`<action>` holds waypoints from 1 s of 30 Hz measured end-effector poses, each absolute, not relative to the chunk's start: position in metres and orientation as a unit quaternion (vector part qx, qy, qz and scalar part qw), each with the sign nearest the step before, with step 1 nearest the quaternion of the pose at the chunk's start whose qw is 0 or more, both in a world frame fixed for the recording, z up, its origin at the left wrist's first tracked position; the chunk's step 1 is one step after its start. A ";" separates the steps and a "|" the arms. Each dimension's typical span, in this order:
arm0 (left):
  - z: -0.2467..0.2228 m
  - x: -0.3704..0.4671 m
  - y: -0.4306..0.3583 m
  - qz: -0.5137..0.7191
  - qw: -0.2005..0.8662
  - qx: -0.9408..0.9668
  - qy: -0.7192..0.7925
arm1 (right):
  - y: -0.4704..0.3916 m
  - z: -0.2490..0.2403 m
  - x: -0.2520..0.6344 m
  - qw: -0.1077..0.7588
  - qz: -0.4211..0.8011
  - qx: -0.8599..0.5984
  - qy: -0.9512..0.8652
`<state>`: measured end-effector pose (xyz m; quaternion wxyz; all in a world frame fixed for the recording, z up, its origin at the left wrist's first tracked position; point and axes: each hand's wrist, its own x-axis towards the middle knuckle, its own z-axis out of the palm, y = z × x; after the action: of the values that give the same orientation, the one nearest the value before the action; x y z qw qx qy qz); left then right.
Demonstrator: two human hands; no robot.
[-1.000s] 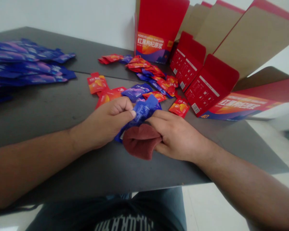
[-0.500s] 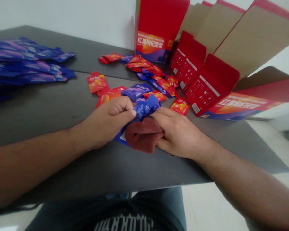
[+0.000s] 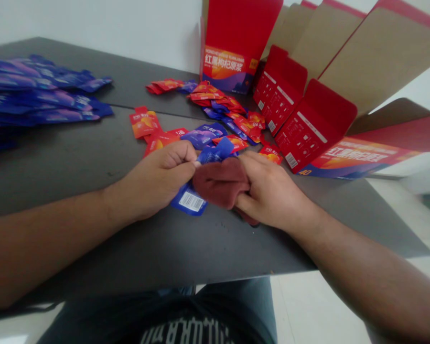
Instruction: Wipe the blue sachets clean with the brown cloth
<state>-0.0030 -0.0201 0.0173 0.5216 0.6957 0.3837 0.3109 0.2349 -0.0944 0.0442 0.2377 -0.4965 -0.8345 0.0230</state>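
We have one blue packet in front of us, just over the near part of the dark surface, its barcode side facing up and its narrow end pointing away from us. Our left hand, at the packet's left, is curled in, thumb and bent fingers pinching that edge. Our right hand, at the packet's right, has its fingers closed on a brown cloth, which is bunched across the packet's middle and hides part of it. Whether the right fingers also touch the packet, we cannot tell.

We take the step in hand to be wiping this packet down. As we judge it, the next move calls for a firm pinch on the left and light, even pressure from the cloth, since a soft pouch may fold or slip.

Just beyond the packet lies a loose spread of red and blue packets, some overlapping. Well to its left sits a heap of blue packets. Beyond the packet stands a red box, and to its right are open boxes with their flaps raised.
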 end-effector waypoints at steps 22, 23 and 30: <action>0.022 -0.003 -0.022 0.309 0.478 0.728 0.383 | -0.097 0.041 0.229 0.211 0.065 -0.419 -0.881; 0.022 -0.004 -0.022 0.308 0.470 0.735 0.380 | -0.100 0.042 0.227 0.193 0.076 -0.395 -0.895; 0.014 -0.002 -0.018 0.319 0.498 0.705 0.393 | -0.096 0.044 0.234 0.251 -0.004 -0.499 -0.829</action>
<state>-0.0019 -0.0182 0.0141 0.4975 0.7046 0.3930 0.3186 0.2338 -0.0964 0.0437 0.2509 -0.4990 -0.8294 -0.0043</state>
